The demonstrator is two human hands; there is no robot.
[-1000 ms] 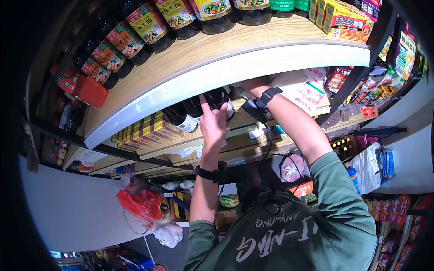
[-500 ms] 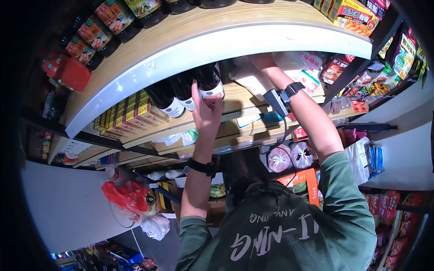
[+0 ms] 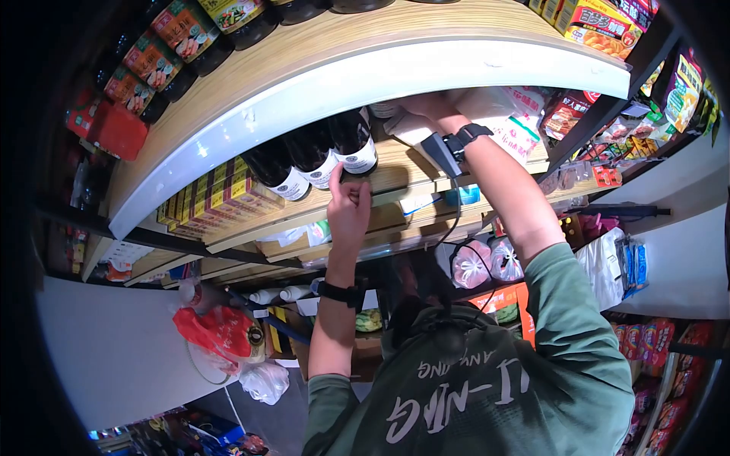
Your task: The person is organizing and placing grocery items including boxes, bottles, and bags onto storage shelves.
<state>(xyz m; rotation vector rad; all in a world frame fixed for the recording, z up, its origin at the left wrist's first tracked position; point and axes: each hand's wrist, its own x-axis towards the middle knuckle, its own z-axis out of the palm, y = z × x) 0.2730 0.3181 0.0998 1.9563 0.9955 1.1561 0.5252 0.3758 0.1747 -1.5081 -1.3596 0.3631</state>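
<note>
Left hand (image 3: 348, 211): raised just below the row of dark bottles (image 3: 354, 140); forefinger stretched up at the label ends, the other fingers (image 3: 357, 199) curled in, gripping nothing.
Bottles: stood in a row on the wooden shelf (image 3: 395, 171), long axes running up and away from the left hand.
Right hand (image 3: 427, 104): reached deeper in, beside a white bag (image 3: 498, 125); its fingers were hidden under the upper shelf board (image 3: 365, 72), so their state could not be told.
Nearer hand: the left.
</note>
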